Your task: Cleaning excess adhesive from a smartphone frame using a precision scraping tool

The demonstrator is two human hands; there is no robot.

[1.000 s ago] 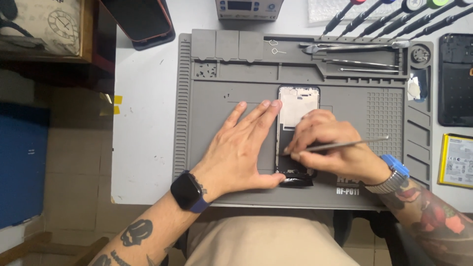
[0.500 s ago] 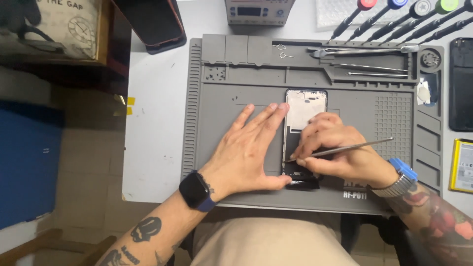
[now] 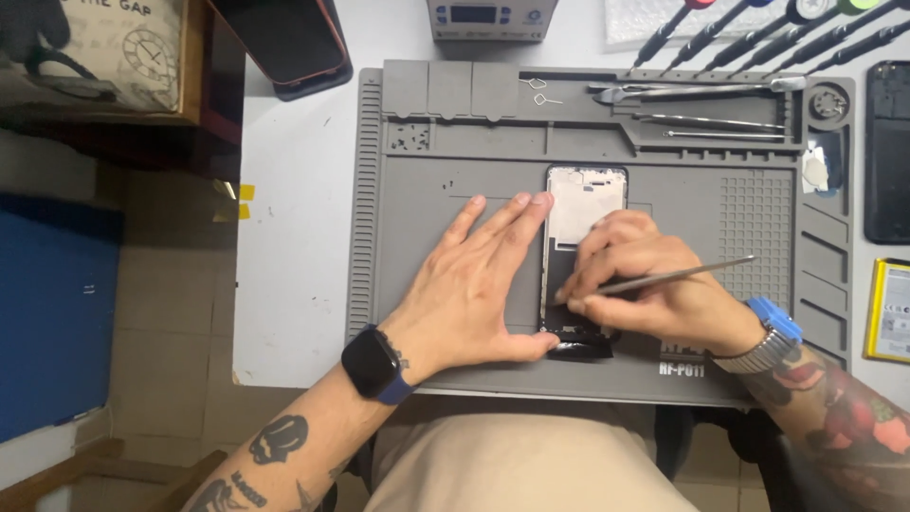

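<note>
Centrally on the grey repair mat (image 3: 427, 190) lies an opened phone (image 3: 586, 204), lengthwise away from the person, its pale inner frame exposed at the far end. The near half of the phone is largely covered by both hands, so its condition there cannot be made out; only a dark strip shows at the near edge below the hands.

The left hand (image 3: 479, 284) lies flat and spread on the mat, palm down, fingers extended toward the phone's left edge and touching it; the thumb runs along toward the phone's near end. It grips nothing. A dark smartwatch (image 3: 373, 365) sits on that wrist.

The right hand (image 3: 654, 284) is closed in a pinch around a thin metal tool (image 3: 678, 276), held like a pen, with the shaft angled up to the right. The tip meets the phone near its left side, but the exact contact point is masked by the fingers.

Along the far rail of the mat rest tweezers (image 3: 692, 91) and slim metal picks. Screwdrivers (image 3: 758, 28) at the top right are cut off by the picture edge. A dark back cover (image 3: 886, 152) and a yellow-edged battery (image 3: 888, 311) are cropped at the right edge. A grey instrument (image 3: 479, 17) at the top is only partly visible.
</note>
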